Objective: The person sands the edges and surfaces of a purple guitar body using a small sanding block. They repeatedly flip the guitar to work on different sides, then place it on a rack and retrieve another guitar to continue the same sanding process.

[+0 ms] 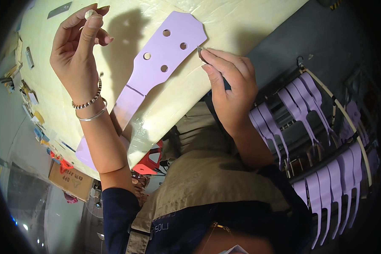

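Note:
A light-purple ukulele neck [167,53] lies across the pale covered table, its headstock pierced by tuner holes and pointing away from me. Raised left of the headstock, my left hand [80,38] pinches a small off-white lump [89,14] between thumb and fingers; it looks like putty, though I cannot be sure. At the headstock's right edge, my right hand [233,82] is closed on a small dark flat blade [200,52], its tip at or very near the purple edge. Most of the blade is hidden by my fingers. My left forearm crosses over the neck's lower part.
To my right, a rack [347,114] holds several more purple necks. A thin metal strip [59,10] lies at the table's far left. Small blocks and scraps line the left edge. A cardboard box [70,180] and a red plastic stool [150,163] stand below the table.

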Demonstrator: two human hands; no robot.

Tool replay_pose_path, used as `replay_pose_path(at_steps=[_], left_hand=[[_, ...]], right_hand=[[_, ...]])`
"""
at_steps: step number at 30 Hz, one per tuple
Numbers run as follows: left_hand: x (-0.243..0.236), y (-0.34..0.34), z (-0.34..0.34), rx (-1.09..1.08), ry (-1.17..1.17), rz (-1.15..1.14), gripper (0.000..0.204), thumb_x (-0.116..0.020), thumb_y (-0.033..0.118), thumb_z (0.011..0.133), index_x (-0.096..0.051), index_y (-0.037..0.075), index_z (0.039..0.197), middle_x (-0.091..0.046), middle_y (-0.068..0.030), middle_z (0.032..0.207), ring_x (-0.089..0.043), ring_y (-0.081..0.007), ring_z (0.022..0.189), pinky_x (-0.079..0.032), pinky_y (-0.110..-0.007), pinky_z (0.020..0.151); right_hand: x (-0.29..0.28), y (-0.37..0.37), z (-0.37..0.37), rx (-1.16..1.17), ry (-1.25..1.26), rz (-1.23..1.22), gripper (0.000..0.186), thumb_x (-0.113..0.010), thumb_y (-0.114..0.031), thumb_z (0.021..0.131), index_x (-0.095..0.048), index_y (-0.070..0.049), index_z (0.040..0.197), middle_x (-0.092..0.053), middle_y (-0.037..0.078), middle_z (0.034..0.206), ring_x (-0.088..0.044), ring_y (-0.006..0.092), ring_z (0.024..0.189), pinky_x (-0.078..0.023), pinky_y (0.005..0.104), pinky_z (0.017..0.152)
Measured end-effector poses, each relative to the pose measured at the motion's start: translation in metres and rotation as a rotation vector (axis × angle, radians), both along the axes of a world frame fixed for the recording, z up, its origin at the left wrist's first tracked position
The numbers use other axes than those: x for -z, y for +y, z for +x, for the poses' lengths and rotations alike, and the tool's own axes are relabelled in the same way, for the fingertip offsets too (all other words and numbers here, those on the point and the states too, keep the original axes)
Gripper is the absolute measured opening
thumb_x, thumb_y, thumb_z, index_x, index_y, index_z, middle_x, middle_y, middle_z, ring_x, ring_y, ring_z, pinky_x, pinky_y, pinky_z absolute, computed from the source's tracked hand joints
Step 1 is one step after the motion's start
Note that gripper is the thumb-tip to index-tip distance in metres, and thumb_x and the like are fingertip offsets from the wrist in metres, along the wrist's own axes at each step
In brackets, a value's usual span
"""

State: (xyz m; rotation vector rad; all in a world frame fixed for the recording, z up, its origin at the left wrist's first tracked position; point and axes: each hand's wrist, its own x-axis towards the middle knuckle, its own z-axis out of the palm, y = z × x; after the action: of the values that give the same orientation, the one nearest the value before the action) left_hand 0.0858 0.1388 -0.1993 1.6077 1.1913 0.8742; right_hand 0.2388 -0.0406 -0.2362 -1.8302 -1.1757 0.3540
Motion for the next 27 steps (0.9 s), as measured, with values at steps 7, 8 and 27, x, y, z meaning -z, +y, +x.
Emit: replay_pose_path(at_steps=[7,8,27], left_hand=[[-0.0019,-0.0027,0.0001,0.031,0.034,-0.015,0.021,-0.06,0.007,0.084,-0.057,-0.007,0.099,-0.063,-0.0171,0.092,-0.06,-0.0149,0.074,-0.044,-0.022,0.058],[-0.0023,-0.0027,0.0004,0.031,0.036,-0.024,0.021,-0.06,0.008,0.083,-0.057,-0.007,0.099,-0.063,-0.0177,0.092,-0.059,-0.0138,0.071,-0.044,-0.022,0.058],[-0.0034,-0.004,0.0048,0.052,0.073,-0.038,0.024,-0.06,0.009,0.083,-0.057,-0.008,0.1,-0.063,-0.0183,0.091,-0.055,-0.0112,0.063,-0.044,-0.021,0.058]], right_hand=[[-0.0006,0.003,-0.0018,0.021,-0.066,0.008,0.028,-0.069,-0.003,0.065,-0.066,-0.011,0.092,-0.062,0.0,0.087,-0.053,0.0194,0.074,-0.044,0.0281,0.066],[-0.0009,0.0031,-0.0016,0.019,-0.073,0.008,0.027,-0.07,-0.003,0.065,-0.066,-0.011,0.091,-0.062,0.0,0.086,-0.053,0.0194,0.074,-0.044,0.0281,0.066],[-0.0044,0.0056,0.0074,-0.016,-0.08,-0.009,0.028,-0.069,-0.001,0.063,-0.065,-0.012,0.088,-0.063,0.0,0.081,-0.054,0.0195,0.071,-0.044,0.0282,0.063]])
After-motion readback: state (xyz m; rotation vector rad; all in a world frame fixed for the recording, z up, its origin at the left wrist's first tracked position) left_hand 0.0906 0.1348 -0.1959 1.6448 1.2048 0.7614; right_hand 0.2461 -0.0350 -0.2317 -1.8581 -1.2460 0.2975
